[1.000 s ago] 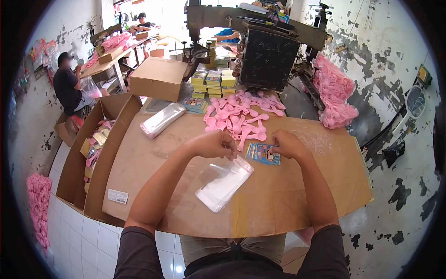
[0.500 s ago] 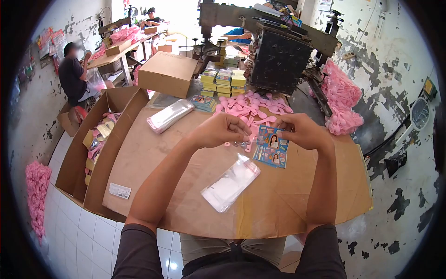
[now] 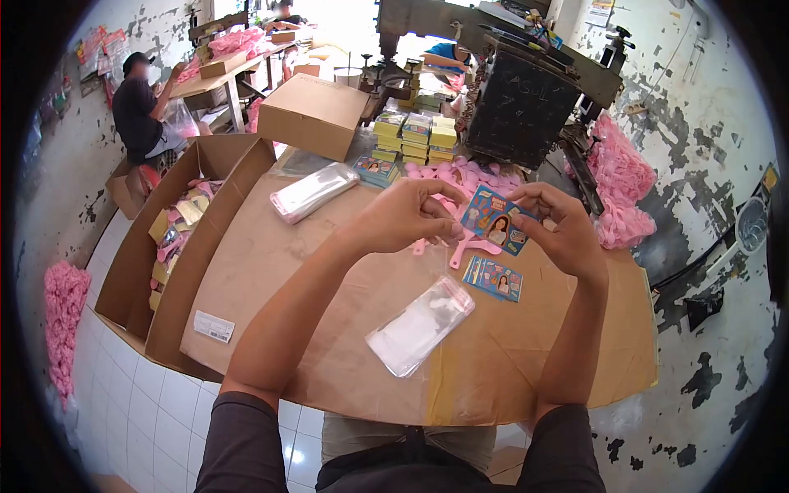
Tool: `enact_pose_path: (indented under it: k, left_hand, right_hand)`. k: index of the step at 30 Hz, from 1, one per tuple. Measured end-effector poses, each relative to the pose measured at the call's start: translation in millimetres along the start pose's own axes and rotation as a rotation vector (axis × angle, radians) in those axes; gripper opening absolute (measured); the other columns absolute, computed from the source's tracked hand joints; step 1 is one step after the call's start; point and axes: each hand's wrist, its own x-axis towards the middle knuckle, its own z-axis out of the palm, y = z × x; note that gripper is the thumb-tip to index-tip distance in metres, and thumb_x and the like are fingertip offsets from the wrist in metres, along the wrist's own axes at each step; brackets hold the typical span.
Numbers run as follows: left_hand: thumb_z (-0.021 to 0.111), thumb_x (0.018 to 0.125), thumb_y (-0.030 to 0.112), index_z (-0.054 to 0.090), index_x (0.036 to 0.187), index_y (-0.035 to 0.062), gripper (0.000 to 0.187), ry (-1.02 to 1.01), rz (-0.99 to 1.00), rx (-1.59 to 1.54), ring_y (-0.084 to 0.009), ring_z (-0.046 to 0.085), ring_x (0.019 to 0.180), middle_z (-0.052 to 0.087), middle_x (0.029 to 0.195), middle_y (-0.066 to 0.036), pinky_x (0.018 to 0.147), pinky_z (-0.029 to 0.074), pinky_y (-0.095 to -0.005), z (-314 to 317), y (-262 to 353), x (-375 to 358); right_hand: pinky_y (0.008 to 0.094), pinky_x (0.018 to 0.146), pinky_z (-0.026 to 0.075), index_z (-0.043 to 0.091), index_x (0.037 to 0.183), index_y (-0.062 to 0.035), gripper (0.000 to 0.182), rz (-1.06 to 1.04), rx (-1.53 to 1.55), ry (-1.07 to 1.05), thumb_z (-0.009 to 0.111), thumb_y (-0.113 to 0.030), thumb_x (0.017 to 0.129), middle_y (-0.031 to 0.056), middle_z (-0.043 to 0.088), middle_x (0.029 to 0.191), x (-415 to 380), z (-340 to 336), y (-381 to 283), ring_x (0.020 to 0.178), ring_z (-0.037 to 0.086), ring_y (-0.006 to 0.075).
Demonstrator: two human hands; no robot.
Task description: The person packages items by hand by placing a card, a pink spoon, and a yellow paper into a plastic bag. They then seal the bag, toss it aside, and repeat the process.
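Observation:
My right hand (image 3: 563, 230) pinches a blue printed card (image 3: 496, 222) with a person's picture, tilted above the table. My left hand (image 3: 415, 218) is closed with its fingertips at the card's left edge; I cannot make out what, if anything, is between them. Below the card lies a small fanned stack of similar blue cards (image 3: 493, 279). Nearer me rests a pile of clear plastic bags (image 3: 419, 327). Behind my hands spread many pink plastic pieces (image 3: 468, 174) with round heads and handles, partly hidden by the card and fingers.
Another clear bag bundle (image 3: 314, 191) lies left, beside stacked cards (image 3: 415, 135). An open carton (image 3: 177, 238) of packed pieces stands at the table's left edge. A closed box (image 3: 314, 115) and a black machine (image 3: 519, 103) stand behind. A person (image 3: 138, 111) sits far left.
My right hand has lifted one blue card off the stack, which stays on the table, and tilted it towards my left hand. The view has shifted slightly.

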Motion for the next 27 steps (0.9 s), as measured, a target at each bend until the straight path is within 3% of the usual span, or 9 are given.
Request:
enact_pose_path:
  k: [7, 13, 22, 27]
  left_hand:
    - [0.075, 0.096, 0.015, 0.054, 0.136, -0.0031, 0.048, -0.020, -0.035, 0.048, -0.0140, 0.075, 0.088, 0.078, 0.099, -0.013, 0.069, 0.059, -0.0257, 1.9, -4.1, 2.0]
    - [0.075, 0.095, 0.015, 0.055, 0.136, -0.0024, 0.048, -0.040, -0.014, 0.066, -0.0114, 0.073, 0.087, 0.077, 0.098, -0.009, 0.067, 0.057, -0.0246, 3.5, -10.3, 4.3]
    - [0.074, 0.096, 0.012, 0.057, 0.137, 0.0005, 0.045, -0.045, -0.016, 0.071, -0.0086, 0.072, 0.087, 0.076, 0.096, -0.008, 0.065, 0.054, -0.0234, 4.0, -7.3, 2.3]
    - [0.073, 0.096, 0.010, 0.058, 0.137, 0.0011, 0.044, -0.092, 0.013, 0.018, -0.0079, 0.071, 0.084, 0.076, 0.095, -0.009, 0.063, 0.052, -0.0237, 6.3, -6.4, 1.2]
  right_hand:
    - [0.0243, 0.071, 0.049, 0.070, 0.119, -0.0025, 0.026, -0.074, -0.113, -0.055, 0.071, -0.001, 0.093, 0.0035, 0.070, 0.103, -1.1, -0.1, 2.9, 0.081, 0.060, 0.0071]
    - [0.0248, 0.074, 0.052, 0.069, 0.119, -0.0011, 0.024, 0.009, 0.050, 0.064, 0.068, 0.000, 0.095, 0.0041, 0.071, 0.104, -0.8, 2.7, 1.1, 0.085, 0.064, 0.0081]
    - [0.0276, 0.076, 0.051, 0.073, 0.116, -0.0046, 0.025, 0.003, -0.097, -0.108, 0.071, 0.000, 0.091, 0.0044, 0.073, 0.103, -2.5, 3.5, 4.9, 0.087, 0.063, 0.0100]
    - [0.0276, 0.075, 0.050, 0.073, 0.117, -0.0038, 0.026, -0.029, -0.036, -0.056, 0.071, -0.001, 0.091, 0.0050, 0.073, 0.105, -2.1, 7.6, 10.2, 0.087, 0.063, 0.0105]
